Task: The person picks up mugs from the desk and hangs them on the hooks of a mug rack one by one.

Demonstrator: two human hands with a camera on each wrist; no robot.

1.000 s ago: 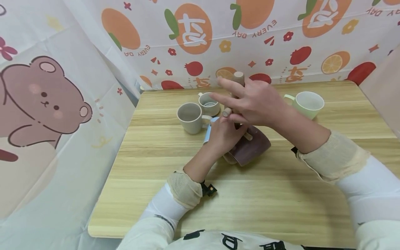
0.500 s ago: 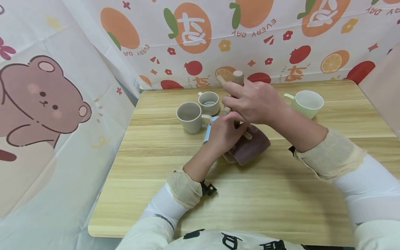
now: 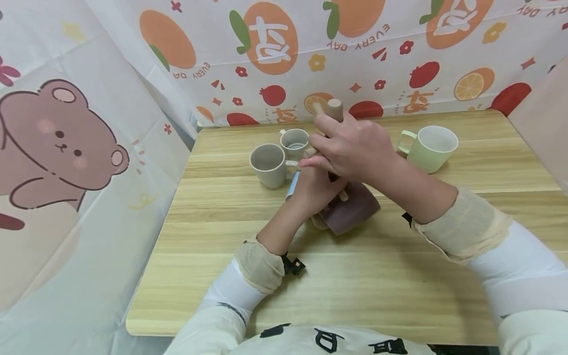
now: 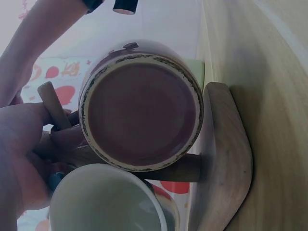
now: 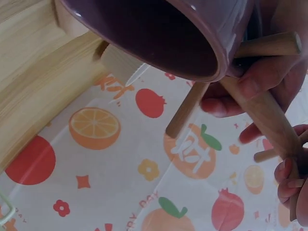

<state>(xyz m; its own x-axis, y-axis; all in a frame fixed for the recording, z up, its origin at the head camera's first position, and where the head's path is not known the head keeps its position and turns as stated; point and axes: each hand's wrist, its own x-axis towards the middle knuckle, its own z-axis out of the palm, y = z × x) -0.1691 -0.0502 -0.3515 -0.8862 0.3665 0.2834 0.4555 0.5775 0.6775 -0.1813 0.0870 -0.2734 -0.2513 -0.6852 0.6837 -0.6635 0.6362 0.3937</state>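
A wooden mug tree (image 3: 335,109) with peg arms stands on the table between my hands. My right hand (image 3: 357,148) grips its post near the top, fingers curled round it. Lower down, my left hand (image 3: 312,190) holds the post, as the right wrist view also shows. A purple mug (image 3: 355,209) hangs tilted on a low peg, its base (image 4: 142,113) facing the left wrist camera and its mouth facing the right wrist camera. Mostly hidden behind my left hand is a light blue mug (image 3: 292,186). The stand's wooden foot (image 4: 226,154) shows in the left wrist view.
On the table (image 3: 213,276), a grey mug (image 3: 268,167) stands left of the mug tree, with a small whitish cup (image 3: 294,140) behind it. To the right is a pale green mug (image 3: 430,150). A fruit-patterned curtain (image 3: 399,74) hangs along the back edge.
My right hand's fingers, spread a second ago, have curled round the post. That hand has moved slightly left, and the upper pegs have shifted a little. My left hand keeps its hold.
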